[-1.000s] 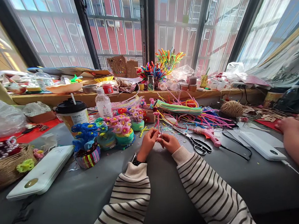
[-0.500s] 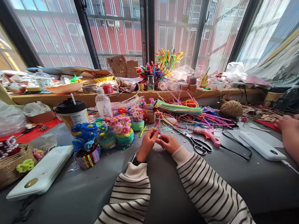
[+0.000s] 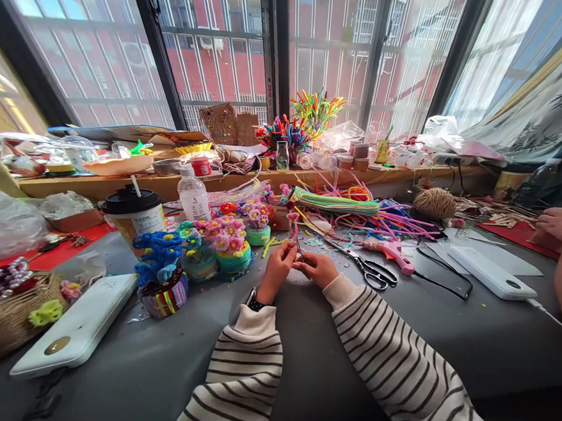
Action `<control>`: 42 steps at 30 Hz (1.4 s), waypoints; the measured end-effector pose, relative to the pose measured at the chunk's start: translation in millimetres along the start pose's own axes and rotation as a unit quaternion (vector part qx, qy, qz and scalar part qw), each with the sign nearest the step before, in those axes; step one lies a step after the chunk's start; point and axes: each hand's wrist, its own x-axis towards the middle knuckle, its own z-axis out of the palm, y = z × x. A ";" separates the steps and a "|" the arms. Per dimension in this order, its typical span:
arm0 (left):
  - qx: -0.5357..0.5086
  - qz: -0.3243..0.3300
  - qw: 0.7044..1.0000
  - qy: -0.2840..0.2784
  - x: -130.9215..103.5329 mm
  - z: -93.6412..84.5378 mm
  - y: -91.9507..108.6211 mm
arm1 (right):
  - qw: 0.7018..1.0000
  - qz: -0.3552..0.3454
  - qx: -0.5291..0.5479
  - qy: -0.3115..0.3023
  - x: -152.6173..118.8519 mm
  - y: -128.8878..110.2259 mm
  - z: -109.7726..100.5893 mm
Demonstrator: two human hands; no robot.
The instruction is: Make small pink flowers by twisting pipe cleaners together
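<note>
My left hand (image 3: 277, 268) is closed, thumb and fingers pinched on a thin pink pipe cleaner (image 3: 296, 229) that rises from the fingertips. Right beside it, my right hand (image 3: 319, 269) is closed too, its fingertips on the same pipe cleaner's lower part, most of which the fingers hide. Just past the hands lies a heap of coloured pipe cleaners (image 3: 337, 203). Black-handled scissors (image 3: 375, 273) rest to the right, near a pink glue gun (image 3: 393, 252). Small pots of pink pipe-cleaner flowers (image 3: 226, 235) stand to the left.
A blue flower pot (image 3: 164, 292), a lidded cup (image 3: 136, 216), a clear bottle (image 3: 193, 195) and a white power bank (image 3: 78, 324) are on the left. Another power bank (image 3: 491, 273) and a twine ball (image 3: 434, 202) lie right. Another person's hand (image 3: 552, 223) is at the right edge.
The other person's hand and arm have shifted to the right. My hands keep nearly the same place, and the pipe cleaner's upper end leans slightly further left.
</note>
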 end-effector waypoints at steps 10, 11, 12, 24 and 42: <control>-0.012 -0.001 1.000 -0.004 -0.4 0.9 2.5 | 0.998 0.013 0.061 0.014 0.9 2.7 1.4; -0.012 -0.002 1.000 -0.005 -0.3 1.1 2.1 | 0.998 0.010 0.059 0.012 0.8 2.8 1.5; -0.012 -0.002 1.000 -0.006 -0.3 1.2 1.8 | 0.998 0.007 0.056 0.007 0.7 2.7 1.5; -0.008 0.001 0.999 -0.036 -0.9 0.9 6.5 | 1.000 -0.005 -0.025 0.005 -2.3 -2.5 -0.3; -0.016 0.001 1.000 -0.026 -0.1 0.8 0.3 | 0.998 -0.016 0.051 0.010 0.4 2.0 0.6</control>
